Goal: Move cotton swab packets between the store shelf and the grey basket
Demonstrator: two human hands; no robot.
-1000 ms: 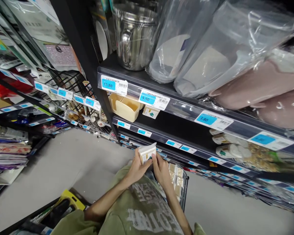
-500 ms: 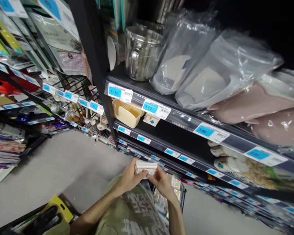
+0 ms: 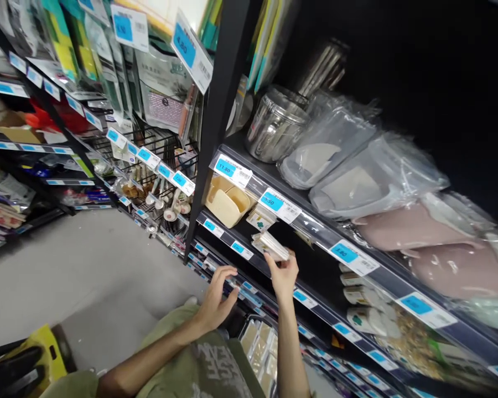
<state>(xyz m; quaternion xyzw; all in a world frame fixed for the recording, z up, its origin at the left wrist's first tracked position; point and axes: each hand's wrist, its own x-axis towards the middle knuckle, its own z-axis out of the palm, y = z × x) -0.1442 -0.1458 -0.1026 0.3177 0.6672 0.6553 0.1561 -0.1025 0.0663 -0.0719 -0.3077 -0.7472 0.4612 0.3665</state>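
My right hand [image 3: 284,275] grips a small white box [image 3: 270,245] by its near end, at the front of the shelf below the cups. Just left of that box, a similar box with a green mark [image 3: 260,219] stands on the same shelf. A cream plastic holder [image 3: 228,203] sits beside it, near the black post. My left hand [image 3: 218,297] hangs in the air below the shelf edge, fingers apart and curved, with nothing in it. What the box contains is hidden.
Above are a steel mug [image 3: 277,124], bagged clear plastic jugs [image 3: 330,149] and pink bagged items [image 3: 434,237]. A black post [image 3: 228,72] divides the shelving. Wire baskets of utensils [image 3: 161,193] are at left. A basket of packages [image 3: 259,345] stands low by my body.
Both hands held the box near my body before. My left hand has let go, and my right hand has carried the box up to the shelf. The view has shifted.
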